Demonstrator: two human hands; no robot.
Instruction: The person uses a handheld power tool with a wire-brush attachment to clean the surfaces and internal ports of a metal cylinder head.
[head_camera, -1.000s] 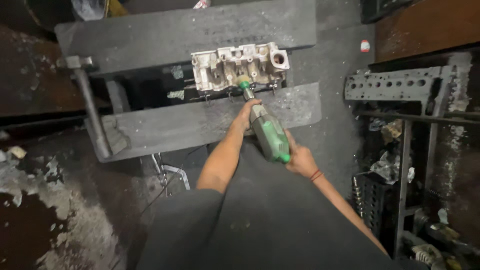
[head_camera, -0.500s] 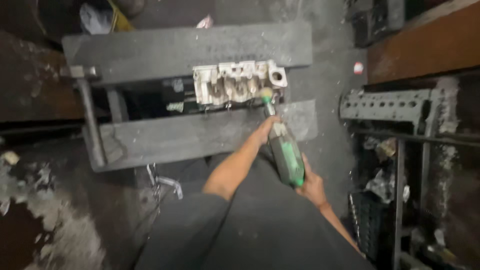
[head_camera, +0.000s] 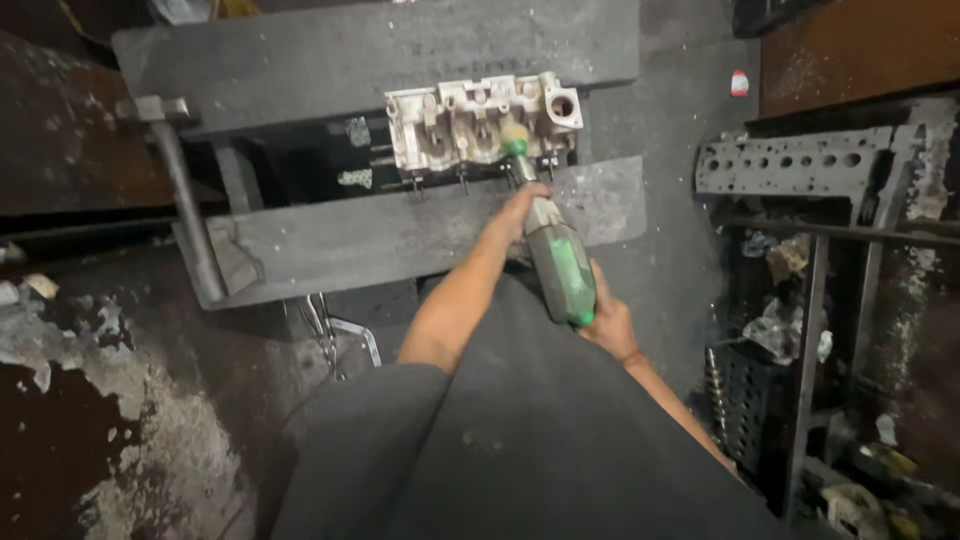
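A pale metal cylinder head (head_camera: 470, 125) rests across two dark steel beams, the far beam (head_camera: 380, 50) and the near beam (head_camera: 400, 235). I hold a green and grey power grinder (head_camera: 555, 255) with both hands. Its round tip (head_camera: 515, 140) presses on the head's near edge. My left hand (head_camera: 522, 205) grips the grinder's front neck. Around its rear end my right hand (head_camera: 608, 322) is closed. Several valve stems hang below the head.
A perforated steel bracket (head_camera: 790, 160) and a metal rack (head_camera: 810, 330) with dirty parts stand at the right. A steel pipe post (head_camera: 185, 215) rises at the left. A small red and white can (head_camera: 739, 83) lies on the floor. Wrenches (head_camera: 335, 335) lie below the near beam.
The view has shifted, so the cylinder head and beams sit a little lower and more central. Both hands keep the same grip, and the grinder tip stays on the head.
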